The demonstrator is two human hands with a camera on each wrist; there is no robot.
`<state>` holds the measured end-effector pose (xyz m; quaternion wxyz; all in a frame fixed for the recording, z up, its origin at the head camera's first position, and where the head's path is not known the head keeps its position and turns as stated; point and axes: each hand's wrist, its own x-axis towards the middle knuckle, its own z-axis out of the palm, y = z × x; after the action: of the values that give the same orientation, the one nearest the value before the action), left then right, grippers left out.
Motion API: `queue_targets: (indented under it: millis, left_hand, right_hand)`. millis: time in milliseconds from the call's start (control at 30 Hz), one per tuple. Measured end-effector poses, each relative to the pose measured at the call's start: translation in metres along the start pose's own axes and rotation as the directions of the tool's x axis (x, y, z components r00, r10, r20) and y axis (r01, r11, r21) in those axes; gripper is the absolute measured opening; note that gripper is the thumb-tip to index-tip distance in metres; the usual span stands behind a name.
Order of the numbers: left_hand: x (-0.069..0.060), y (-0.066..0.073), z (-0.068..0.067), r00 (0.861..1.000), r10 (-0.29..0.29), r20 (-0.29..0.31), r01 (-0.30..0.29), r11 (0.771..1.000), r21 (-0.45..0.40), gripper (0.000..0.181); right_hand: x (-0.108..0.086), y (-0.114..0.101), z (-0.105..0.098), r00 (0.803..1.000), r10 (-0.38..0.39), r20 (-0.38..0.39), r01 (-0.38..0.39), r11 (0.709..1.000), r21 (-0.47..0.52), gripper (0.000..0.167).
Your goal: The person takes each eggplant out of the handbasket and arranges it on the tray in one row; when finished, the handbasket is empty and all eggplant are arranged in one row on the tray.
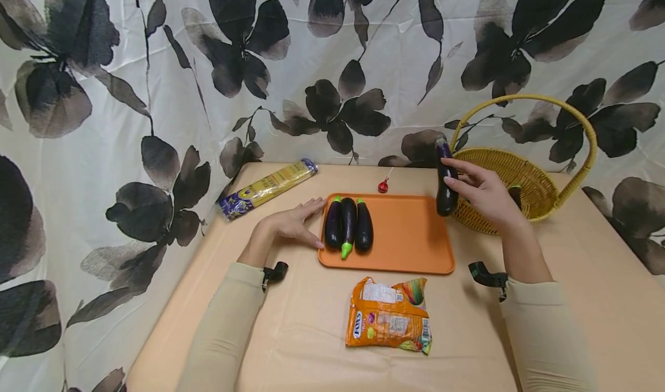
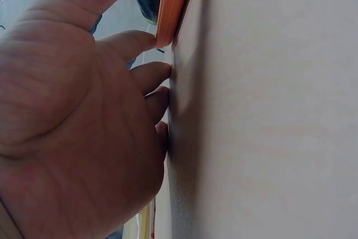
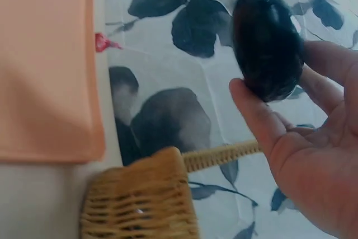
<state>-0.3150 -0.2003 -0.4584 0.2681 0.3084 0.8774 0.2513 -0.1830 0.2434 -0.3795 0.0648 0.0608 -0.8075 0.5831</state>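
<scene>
My right hand (image 1: 483, 193) grips a dark purple eggplant (image 1: 445, 190), upright between thumb and fingers, above the gap between the tray's right end and the basket. The right wrist view shows that eggplant (image 3: 265, 46) end-on. Three more eggplants (image 1: 348, 221) lie side by side at the left of the orange tray (image 1: 407, 230); the middle one has its green stem towards me. At the tray's left edge rests my left hand (image 1: 293, 221), fingers extended, its thumb beside the rim. In the left wrist view fingertips touch the table near the tray (image 2: 170, 4).
A yellow wicker basket (image 1: 535, 178) with a tall handle stands at right; something dark with a green bit, partly hidden, is inside. Pasta in a packet (image 1: 270, 189) lies back left. A red lollipop (image 1: 383, 186) is behind the tray, an orange candy bag (image 1: 388, 317) in front.
</scene>
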Motion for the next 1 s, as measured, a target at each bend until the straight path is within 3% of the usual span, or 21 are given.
queue_targets:
  millis: [200,300,533,1000]
  left_hand:
    - [0.0,0.001,0.0,1.0,0.003,0.003,-0.003,1.0,0.002,0.133]
    - [0.0,0.002,0.0,1.0,0.002,0.001,-0.002,1.0,0.002,0.133]
    - [0.0,0.003,0.0,1.0,-0.002,-0.001,0.002,1.0,0.008,0.132]
    - [0.001,0.002,0.0,1.0,-0.002,-0.006,0.002,1.0,0.009,0.132]
  right_hand:
    - [0.005,0.009,0.014,0.996,-0.019,0.091,0.009,0.995,0.101,0.053]
    - [0.006,0.012,0.022,0.992,-0.002,0.128,-0.008,0.997,0.079,0.054]
    - [0.009,0.018,0.041,0.975,0.113,0.193,-0.111,0.994,-0.025,0.056]
    - [0.011,0.03,0.062,0.936,0.113,0.333,-0.1,0.993,-0.055,0.055]
